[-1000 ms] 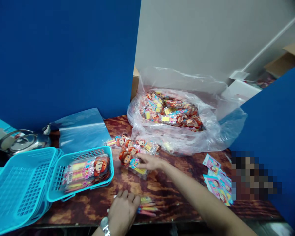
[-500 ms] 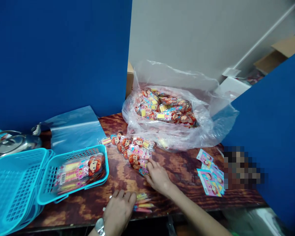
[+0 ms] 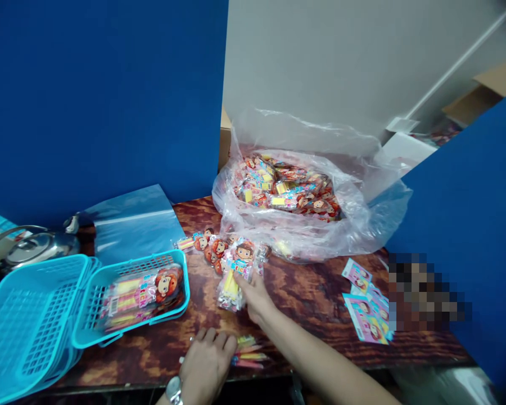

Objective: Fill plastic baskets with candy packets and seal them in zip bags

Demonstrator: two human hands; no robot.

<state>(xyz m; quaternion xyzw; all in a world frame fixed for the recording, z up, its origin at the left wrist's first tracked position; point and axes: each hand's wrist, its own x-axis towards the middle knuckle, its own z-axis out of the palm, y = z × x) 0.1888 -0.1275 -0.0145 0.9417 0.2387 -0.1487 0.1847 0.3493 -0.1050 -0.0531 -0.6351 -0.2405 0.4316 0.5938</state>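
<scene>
My right hand pinches a clear packet printed with a cartoon face and the word "STICK", with yellow sticks inside. It is tilted up over a small heap of similar packets on the table. Near the front edge, my left hand, with a watch on its wrist, is curled over a bundle of thin coloured sticks. Their ends stick out on both sides of the hand, and the fingers hide the middle. Left of the hands, a blue basket contains more of these packets.
Stacked blue baskets and a metal kettle stand at the left. A large clear plastic bag full of packets lies open at the back. Printed cards lie at the right. Blue panels border the table.
My right hand has lifted a packet off the heap and tilted it up, its printed face now showing. The left hand stays over the sticks. The view has shifted slightly.
</scene>
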